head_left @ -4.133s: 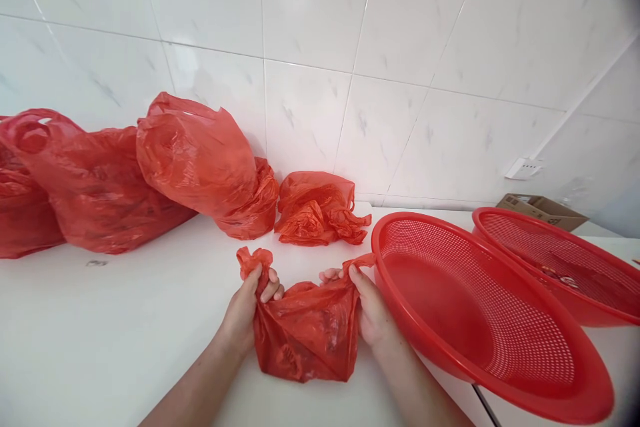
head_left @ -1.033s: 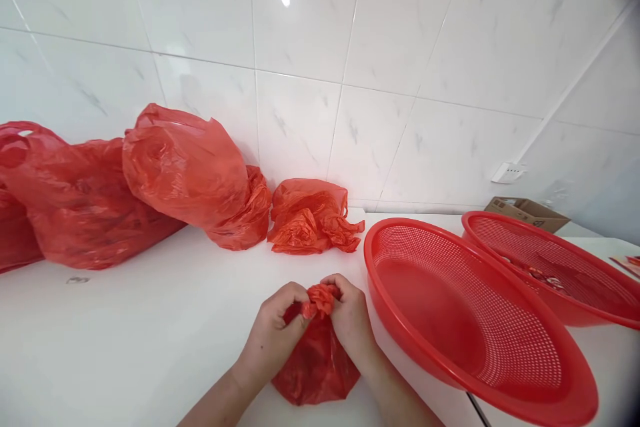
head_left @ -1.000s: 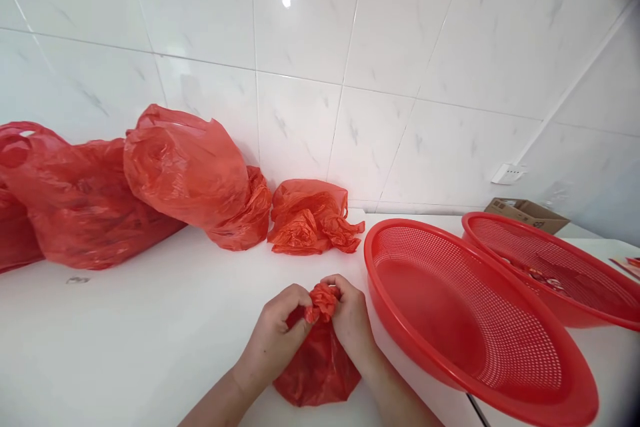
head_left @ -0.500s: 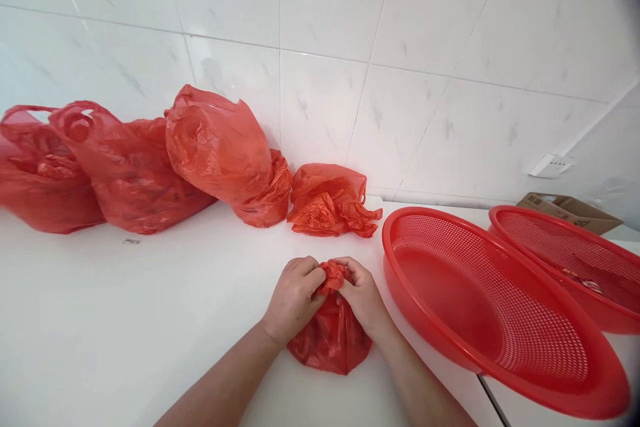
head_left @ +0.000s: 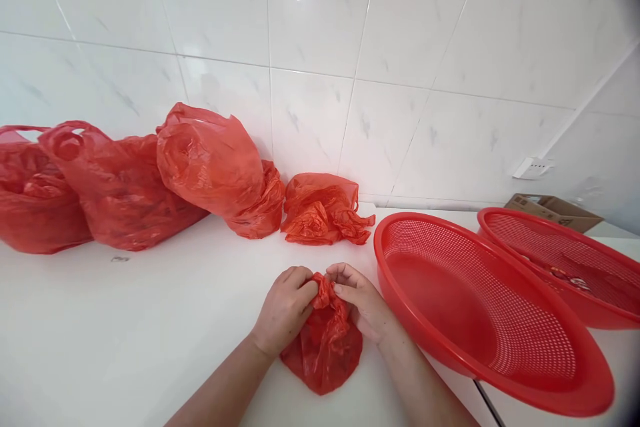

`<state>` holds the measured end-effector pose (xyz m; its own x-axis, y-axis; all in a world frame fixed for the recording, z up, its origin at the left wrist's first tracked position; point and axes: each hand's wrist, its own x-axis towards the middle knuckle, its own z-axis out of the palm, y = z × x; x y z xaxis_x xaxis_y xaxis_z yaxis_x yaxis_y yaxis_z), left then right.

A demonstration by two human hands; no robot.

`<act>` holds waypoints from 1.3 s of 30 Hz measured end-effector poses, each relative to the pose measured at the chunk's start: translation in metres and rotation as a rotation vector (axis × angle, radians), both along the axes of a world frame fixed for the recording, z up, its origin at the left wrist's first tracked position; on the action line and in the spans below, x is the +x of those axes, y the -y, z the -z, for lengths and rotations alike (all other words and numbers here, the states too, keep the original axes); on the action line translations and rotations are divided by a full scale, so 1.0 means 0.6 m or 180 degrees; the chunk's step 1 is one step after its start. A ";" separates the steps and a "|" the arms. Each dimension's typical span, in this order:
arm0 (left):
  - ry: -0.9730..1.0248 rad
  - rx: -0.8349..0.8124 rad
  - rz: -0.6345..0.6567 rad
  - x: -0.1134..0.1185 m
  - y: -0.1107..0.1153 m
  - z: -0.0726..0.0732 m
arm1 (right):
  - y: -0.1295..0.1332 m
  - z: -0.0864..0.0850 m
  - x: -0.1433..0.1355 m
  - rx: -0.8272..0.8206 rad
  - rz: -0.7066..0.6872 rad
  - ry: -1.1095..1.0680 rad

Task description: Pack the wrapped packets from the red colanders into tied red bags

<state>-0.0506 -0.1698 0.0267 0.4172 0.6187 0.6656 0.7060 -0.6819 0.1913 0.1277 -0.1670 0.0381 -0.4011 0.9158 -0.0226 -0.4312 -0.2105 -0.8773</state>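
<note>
A small red plastic bag (head_left: 325, 353) rests on the white table in front of me, its top bunched and twisted. My left hand (head_left: 287, 307) is closed around the left side of the gathered neck. On the other side, my right hand (head_left: 363, 300) pinches the bunched plastic between thumb and fingers, with some fingers partly raised. Dark shapes show faintly through the thin bag, but I cannot make out what they are. Just behind my hands lies a crumpled red plastic bag (head_left: 320, 210) against the wall.
Large filled red bags (head_left: 133, 190) line the wall at left, with an upright puffed bag (head_left: 210, 160) beside them. At right stand a red plastic basket (head_left: 440, 300) and a second basket (head_left: 530, 233) holding small items. A cardboard box (head_left: 555, 213) sits behind.
The view has tilted up slightly and shifted. My right fingers have loosened and spread a little at the bag's neck, while my left hand keeps its hold.
</note>
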 end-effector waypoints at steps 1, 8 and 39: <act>-0.0035 0.0004 -0.0009 -0.001 0.000 0.000 | 0.001 -0.001 -0.001 -0.0007 -0.0074 0.0114; -0.0056 -0.0161 -0.0026 0.002 0.002 -0.002 | -0.003 0.005 -0.003 0.0098 0.0069 0.0449; -0.0269 -0.1592 -0.0084 -0.006 0.067 -0.023 | -0.070 0.072 0.032 0.0683 0.1501 0.1359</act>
